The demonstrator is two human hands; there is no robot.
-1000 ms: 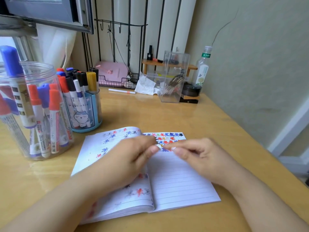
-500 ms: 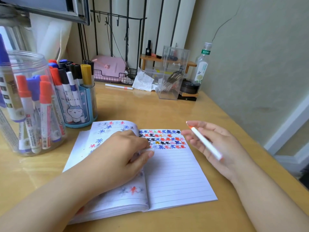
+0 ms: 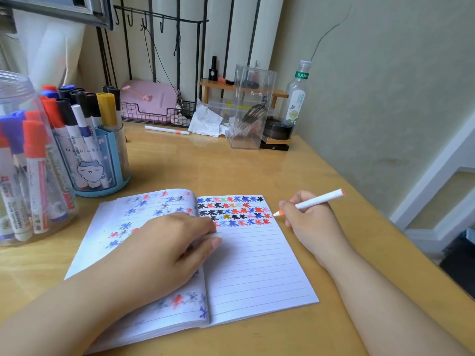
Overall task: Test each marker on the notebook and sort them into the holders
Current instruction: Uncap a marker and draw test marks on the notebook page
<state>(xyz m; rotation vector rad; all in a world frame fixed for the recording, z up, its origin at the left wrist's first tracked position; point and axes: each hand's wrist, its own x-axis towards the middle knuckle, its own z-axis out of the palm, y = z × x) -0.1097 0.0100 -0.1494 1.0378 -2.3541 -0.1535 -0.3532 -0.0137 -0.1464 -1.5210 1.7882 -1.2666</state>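
One white marker with an orange tip point(image 3: 308, 202) is in play right now, pinched in writing grip by the right hand point(image 3: 312, 222), fingers closed around the barrel, nib uncapped and pointing left, just beside the right edge of the open notebook point(image 3: 257, 263) at the level of the lower star rows. Can't tell if the nib touches paper; looks just off the page edge. Left hand point(image 3: 164, 253) lies flat on the notebook over the spine, pressing the left page down, fingers curled together on a small white piece point(image 3: 212, 235), likely the cap, mostly hidden.

Progress, judged from the layout: well along. Top of the right page holds five rows of small star scribbles point(image 3: 232, 211) in blue, black, red, orange, pink, so many markers already tested; the left page shows bleed-through of more. Rest of the right page is blank lines. This marker's test mark is not yet made, as far as I can see.

Sorting: blue cartoon pen holder point(image 3: 99, 173) at left is packed with black, red, blue, white and yellow-capped markers; clear plastic jar point(image 3: 28, 160) at far left holds fat red- and blue-capped whiteboard markers. One more white marker point(image 3: 167, 130) lies loose on the wooden desk point(image 3: 205, 165) near the back, in front of the wire basket point(image 3: 154, 114), probably still to do. Clear acrylic box point(image 3: 248, 109) at back holds dark pens; its role is unclear.

Left: scribble, recap, drop into a holder, then the loose one.
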